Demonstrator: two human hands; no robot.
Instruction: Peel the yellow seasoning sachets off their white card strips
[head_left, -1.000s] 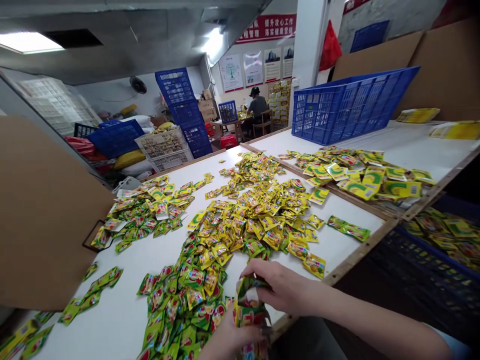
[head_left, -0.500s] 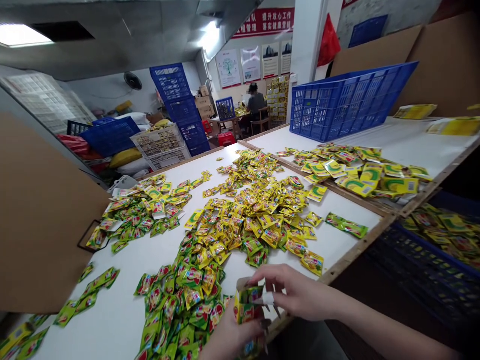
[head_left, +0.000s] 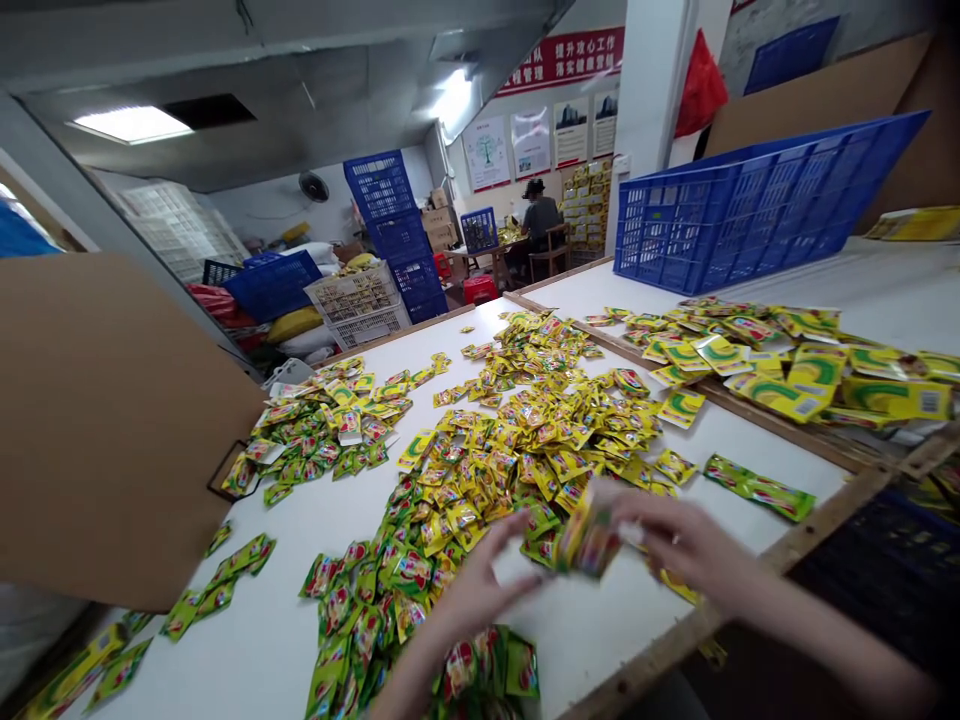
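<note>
My right hand (head_left: 679,535) grips a small yellow-and-red pack (head_left: 589,542) by its upper edge, above the white tabletop. Motion blurs this pack, so its print cannot be read. Just left of it, my left hand (head_left: 480,580) has thumb and fingers spread, with nothing held in them. Under and beside the left hand lies a heap of green sachets (head_left: 409,570) with red fruit pictures. A larger heap of yellow sachets (head_left: 525,430) spreads beyond both hands. To the right rests a joined strip of green sachets (head_left: 757,487).
A wooden strip edges the white table (head_left: 300,600). Flat yellow packs (head_left: 810,380) lie at right before a blue crate (head_left: 750,220). Mixed packs (head_left: 322,420) are piled at left, near a cardboard sheet (head_left: 120,420). A person (head_left: 540,215) sits in the background.
The pack has gone from my left hand to my right and moved up and rightward. My left hand has let go and opened. The view has swung slightly left.
</note>
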